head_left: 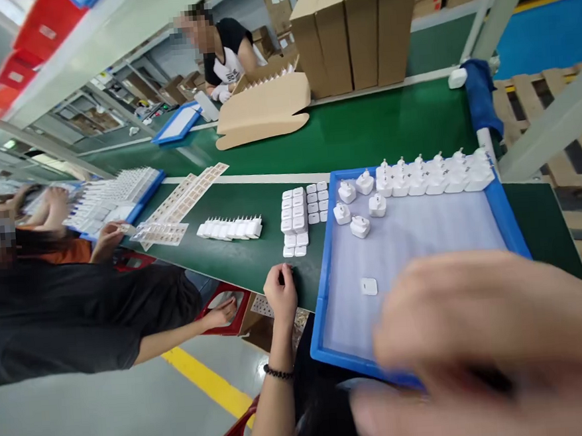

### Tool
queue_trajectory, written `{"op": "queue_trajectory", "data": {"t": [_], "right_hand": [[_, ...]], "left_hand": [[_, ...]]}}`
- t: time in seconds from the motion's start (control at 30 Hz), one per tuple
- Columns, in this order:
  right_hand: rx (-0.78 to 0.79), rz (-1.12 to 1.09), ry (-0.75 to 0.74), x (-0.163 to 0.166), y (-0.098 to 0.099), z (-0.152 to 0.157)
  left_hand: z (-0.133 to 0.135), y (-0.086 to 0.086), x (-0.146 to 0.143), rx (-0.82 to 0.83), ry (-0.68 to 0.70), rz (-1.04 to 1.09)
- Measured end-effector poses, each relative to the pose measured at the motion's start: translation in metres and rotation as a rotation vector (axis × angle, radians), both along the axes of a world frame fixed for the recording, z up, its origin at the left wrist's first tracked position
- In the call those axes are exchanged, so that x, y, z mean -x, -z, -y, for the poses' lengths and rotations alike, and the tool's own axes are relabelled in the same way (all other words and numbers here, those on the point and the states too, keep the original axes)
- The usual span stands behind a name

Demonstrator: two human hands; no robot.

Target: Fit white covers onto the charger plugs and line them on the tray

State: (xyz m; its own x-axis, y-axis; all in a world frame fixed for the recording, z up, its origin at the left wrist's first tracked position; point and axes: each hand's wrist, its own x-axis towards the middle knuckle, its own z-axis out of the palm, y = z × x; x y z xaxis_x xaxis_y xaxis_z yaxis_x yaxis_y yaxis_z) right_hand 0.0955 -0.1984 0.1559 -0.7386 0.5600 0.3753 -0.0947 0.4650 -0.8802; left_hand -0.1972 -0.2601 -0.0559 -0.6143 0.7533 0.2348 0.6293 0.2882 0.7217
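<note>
My left hand (280, 292), with a black bead bracelet on its wrist, rests at the table's front edge with its fingers curled in and nothing visible in them. Just beyond it stand stacked white blocks (293, 212) and small flat white pieces (318, 201). Large and smeared by motion, my right hand (483, 337) hangs close to the camera over the blue-rimmed tray (326, 269); whether it holds anything is hidden. Inside the tray are a small white square piece (369, 286), several loose white plug adapters (360, 226), and rows of similar adapters (435, 175) along the back.
A row of white adapters (229, 229) lies on the green table to the left, near perforated label sheets (190, 195). A co-worker in black (78, 306) sits at left; another person (229, 53) works across the table behind an open carton (263, 107). Tall cartons (352, 34) stand opposite.
</note>
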Motion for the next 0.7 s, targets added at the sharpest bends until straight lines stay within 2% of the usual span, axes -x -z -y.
{"op": "queue_trajectory", "data": {"t": [0.07, 0.13, 0.2, 0.27, 0.4, 0.5, 0.6, 0.7], "right_hand": [[-0.27, 0.249, 0.064, 0.016, 0.018, -0.02], [-0.435, 0.625, 0.185, 0.035, 0.041, -0.036], [-0.459, 0.957, 0.175, 0.054, 0.063, -0.043], [-0.433, 1.124, 0.084, 0.072, 0.081, -0.041], [-0.385, 1.212, 0.017, 0.103, 0.113, -0.026], [-0.382, 1.264, 0.005, 0.112, 0.131, -0.021], [-0.398, 1.288, 0.003, 0.097, 0.141, -0.023], [-0.336, 1.248, 0.003, 0.062, 0.155, -0.022]], "left_hand": [[-0.001, 0.003, 0.0, -0.009, -0.012, -0.001], [-0.002, 0.006, 0.0, -0.024, -0.021, -0.006], [-0.001, 0.01, -0.001, -0.038, -0.023, -0.012], [0.0, 0.014, -0.003, -0.051, -0.02, -0.013], [0.002, 0.018, -0.001, -0.091, -0.024, 0.015], [-0.004, 0.015, 0.021, -0.141, -0.07, 0.003], [-0.016, 0.006, 0.056, -0.155, -0.098, -0.109], [-0.031, -0.002, 0.09, 0.086, 0.006, -0.472]]}}
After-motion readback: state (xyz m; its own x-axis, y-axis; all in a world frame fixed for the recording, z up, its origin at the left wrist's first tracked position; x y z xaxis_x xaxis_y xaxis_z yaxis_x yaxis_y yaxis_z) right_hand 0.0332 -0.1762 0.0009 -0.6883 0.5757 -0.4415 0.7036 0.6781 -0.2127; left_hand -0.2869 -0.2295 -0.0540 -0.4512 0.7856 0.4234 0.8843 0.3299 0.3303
